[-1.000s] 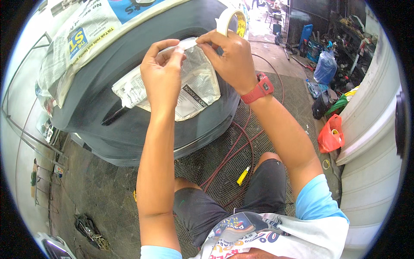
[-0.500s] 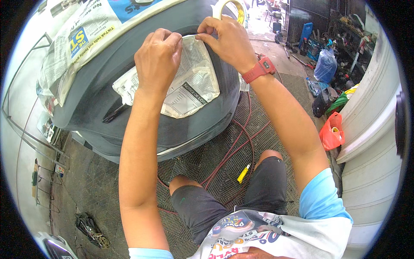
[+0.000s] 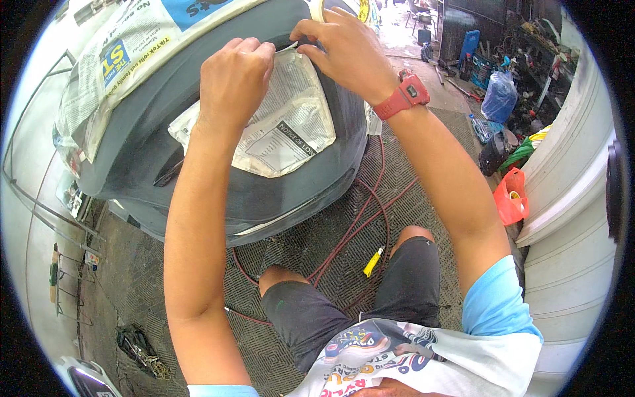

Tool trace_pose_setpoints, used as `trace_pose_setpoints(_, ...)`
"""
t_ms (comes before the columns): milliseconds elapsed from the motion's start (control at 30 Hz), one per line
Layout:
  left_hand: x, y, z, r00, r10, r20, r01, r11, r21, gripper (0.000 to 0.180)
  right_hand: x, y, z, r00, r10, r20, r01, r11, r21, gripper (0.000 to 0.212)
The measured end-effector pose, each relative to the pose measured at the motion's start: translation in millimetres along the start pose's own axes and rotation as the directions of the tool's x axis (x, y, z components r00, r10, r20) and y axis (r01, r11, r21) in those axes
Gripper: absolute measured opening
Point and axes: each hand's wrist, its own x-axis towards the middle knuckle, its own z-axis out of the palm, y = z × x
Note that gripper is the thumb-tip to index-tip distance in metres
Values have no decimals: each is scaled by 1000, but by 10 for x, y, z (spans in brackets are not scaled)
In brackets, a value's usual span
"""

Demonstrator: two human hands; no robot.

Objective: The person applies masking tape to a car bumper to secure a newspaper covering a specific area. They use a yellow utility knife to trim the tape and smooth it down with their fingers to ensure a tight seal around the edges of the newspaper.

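A sheet of newspaper (image 3: 291,126) covers a recess in a dull grey car bumper (image 3: 142,142), with pale tape along its upper edge. My left hand (image 3: 235,79) is closed at that top edge, thumb and fingers pressed together; what they pinch is hidden. Just to its right, my right hand (image 3: 350,56) has thumb and index finger apart near a short pale strip (image 3: 288,47). A roll of masking tape (image 3: 317,9) is held by the other fingers of the right hand, partly hidden behind it and cut off by the view's upper rim.
More newspaper (image 3: 99,79) covers the panel above the bumper. Red hoses (image 3: 350,231) and a yellow-handled cutter (image 3: 373,263) lie on the ridged floor mat. An orange plastic bag (image 3: 510,198), a blue-tinted bag (image 3: 499,102) and cluttered tools stand at the right wall.
Both hands have shifted slightly left and up along the newspaper's top edge. The right hand has tilted, and the tape roll sits higher, more out of view. The newspaper stays in place.
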Motion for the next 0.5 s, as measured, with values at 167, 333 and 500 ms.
trace_pose_setpoints(167, 37, -37, -36, 999, 38, 16, -38, 999, 19, 11, 52, 21, 27, 999, -33, 41, 36, 997, -68, 14)
trace_pose_setpoints(333, 11, -69, -13, 998, 66, -7, -66, 998, -4, 11, 77, 72, 127, 996, -87, 22, 90, 986, -138, 12)
trace_pose_setpoints(500, -12, -119, 3, 992, 116, -43, -117, 993, -20, 11, 76, 117, 156, 974, -225, -7, 218, 949, -226, 10)
